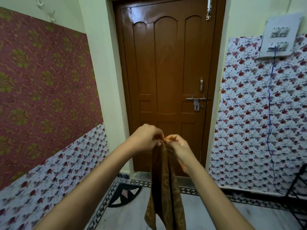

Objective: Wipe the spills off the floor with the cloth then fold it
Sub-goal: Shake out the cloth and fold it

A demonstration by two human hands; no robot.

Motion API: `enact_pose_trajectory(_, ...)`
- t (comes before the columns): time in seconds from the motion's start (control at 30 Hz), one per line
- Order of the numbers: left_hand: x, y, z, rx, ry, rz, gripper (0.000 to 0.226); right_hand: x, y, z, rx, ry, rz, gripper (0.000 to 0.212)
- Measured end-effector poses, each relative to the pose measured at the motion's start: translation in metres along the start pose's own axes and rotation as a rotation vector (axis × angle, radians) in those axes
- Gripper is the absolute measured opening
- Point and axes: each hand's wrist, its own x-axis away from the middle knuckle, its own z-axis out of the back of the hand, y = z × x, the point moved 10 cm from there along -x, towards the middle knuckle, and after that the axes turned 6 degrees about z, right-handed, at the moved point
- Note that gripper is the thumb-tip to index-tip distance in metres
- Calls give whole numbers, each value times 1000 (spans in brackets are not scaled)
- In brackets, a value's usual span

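There is one view, from a camera on the person's head. It looks forward and a bit down, straight at a shiny brown wooden door (166, 83) close ahead. The pale tiled floor (129, 213) shows at the bottom.

cloth (164, 188) | brown, patterned | hanging limp in long folds | top edge pinched between both hands (163, 140), rest below them

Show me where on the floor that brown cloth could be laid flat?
Bare pale floor lies between the patterned border strip on the left and the hanging cloth, and more to its right, up to the black rack. It is tighter by that rack and the blue cord. Both hands pinch the cloth's top.
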Motion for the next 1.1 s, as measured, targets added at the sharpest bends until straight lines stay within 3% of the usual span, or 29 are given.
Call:
enact_pose_trajectory(0.1,-1,-4,12,21,76,4,15,12,-18,6,122,66,275,5)
enact_pose_trajectory(0.2,-3,-4,19,101,131,-10,13,17,-11,-3,51,-8,288,6)
enact_pose_trajectory(0.37,0,-17,26,239,282,58,15,20,-14,-1,30,27,362,14)
enact_pose_trajectory(0.5,1,-17,27,324,295,58,20,18,-15,-2,76,51,393,18)
enact_pose_trajectory(0.73,1,-21,23,334,260,88,25,17,-34,2,222,45,515,3)
enact_pose_trajectory(0.87,-1,-18,21,240,239,82,29,15,-36,-1,161,-25,468,8)
enact_pose_trajectory(0.97,-1,-20,23,171,253,90,27,12,-23,-8,210,-169,304,13)
enact_pose_trajectory(1.1,5,-46,49,282,369,178,20,23,22,1,520,-423,110,53)
